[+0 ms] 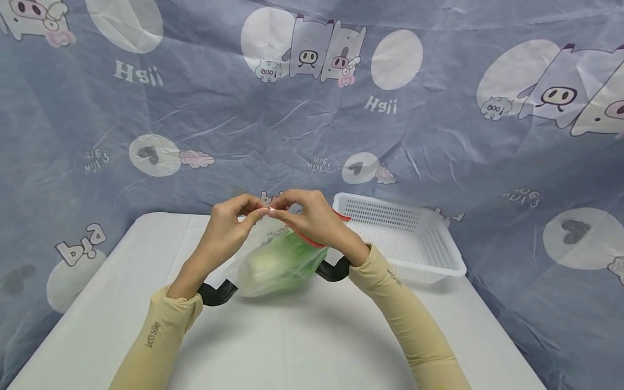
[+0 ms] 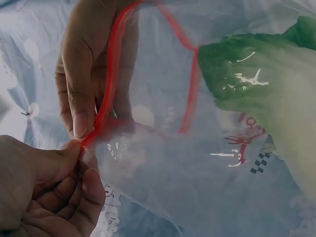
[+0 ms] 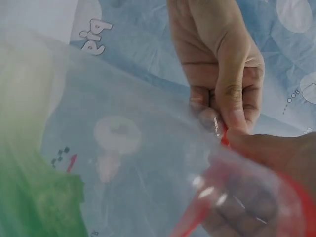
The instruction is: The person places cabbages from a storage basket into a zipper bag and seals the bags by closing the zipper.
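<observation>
A clear zip bag with a red zip strip holds a leafy green vegetable with a pale stalk, like a lettuce or Chinese cabbage. My left hand pinches one corner of the bag's red-edged mouth between thumb and index finger. Right beside it, my right hand pinches the same edge, the fingertips of both hands nearly touching. In the left wrist view the red strips stand apart farther along the mouth. The bag hangs over the table, leaf end toward the mouth.
A white perforated plastic basket stands behind my right forearm, at the table's back right. The white-covered table meets a blue-grey patterned cloth hanging behind it. Dark wrist camera mounts stick out under both wrists.
</observation>
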A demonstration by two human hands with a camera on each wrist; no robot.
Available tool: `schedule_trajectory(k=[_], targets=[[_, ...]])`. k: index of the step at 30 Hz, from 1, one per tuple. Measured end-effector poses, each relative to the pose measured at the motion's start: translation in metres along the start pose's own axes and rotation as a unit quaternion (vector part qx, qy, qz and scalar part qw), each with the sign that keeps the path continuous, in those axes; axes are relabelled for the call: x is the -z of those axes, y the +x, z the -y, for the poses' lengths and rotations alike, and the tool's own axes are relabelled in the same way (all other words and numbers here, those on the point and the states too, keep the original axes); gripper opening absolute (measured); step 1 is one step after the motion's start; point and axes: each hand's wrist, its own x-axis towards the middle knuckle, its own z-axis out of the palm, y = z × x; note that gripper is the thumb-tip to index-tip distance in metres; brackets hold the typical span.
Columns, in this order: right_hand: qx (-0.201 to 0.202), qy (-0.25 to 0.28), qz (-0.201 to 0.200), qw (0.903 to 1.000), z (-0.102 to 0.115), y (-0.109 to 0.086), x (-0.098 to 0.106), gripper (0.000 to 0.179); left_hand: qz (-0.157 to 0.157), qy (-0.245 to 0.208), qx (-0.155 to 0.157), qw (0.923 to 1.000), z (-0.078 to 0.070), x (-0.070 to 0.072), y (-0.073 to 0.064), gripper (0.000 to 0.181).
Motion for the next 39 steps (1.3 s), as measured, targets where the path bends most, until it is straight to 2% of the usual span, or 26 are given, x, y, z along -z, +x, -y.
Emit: schedule_trajectory(k=[3, 6, 10, 15, 22, 29, 33, 36, 39], targets=[[-0.014, -0.013, 0.006, 0.9998, 0.001, 0.001, 0.003, 0.010, -0.004, -0.003, 0.014, 0.9999, 0.003, 0.004, 0.002, 0.011], [-0.052, -0.011, 0.017, 0.9985, -0.005, 0.001, 0.008, 0.008, -0.025, -0.003, 0.032, 0.9992, 0.011, 0.015, 0.005, 0.014], [-0.093, -0.001, 0.033, 0.9951, -0.022, -0.005, 0.013, 0.007, -0.066, -0.007, 0.046, 0.9967, 0.024, 0.038, 0.006, 0.015], [-0.117, 0.008, 0.045, 0.9920, -0.046, -0.016, 0.019, 0.008, -0.103, -0.008, 0.063, 0.9927, 0.037, 0.065, 0.006, 0.014], [-0.154, 0.018, 0.037, 0.9872, -0.074, -0.028, 0.032, 0.008, -0.145, -0.019, 0.077, 0.9862, 0.044, 0.089, 0.005, 0.018], [-0.170, 0.023, 0.052, 0.9838, -0.086, -0.034, 0.035, 0.010, -0.137, -0.013, 0.089, 0.9865, 0.047, 0.092, 0.005, 0.020], [-0.184, 0.047, 0.055, 0.9803, -0.089, -0.034, 0.030, 0.011, -0.147, 0.003, 0.099, 0.9842, 0.046, 0.090, 0.004, 0.019], [-0.203, 0.110, 0.053, 0.9715, -0.094, -0.031, 0.019, 0.014, -0.173, 0.025, 0.103, 0.9792, 0.039, 0.089, 0.001, 0.019], [-0.219, 0.207, 0.042, 0.9527, -0.101, -0.025, 0.003, 0.019, -0.195, 0.073, 0.086, 0.9742, 0.020, 0.090, -0.005, 0.018]])
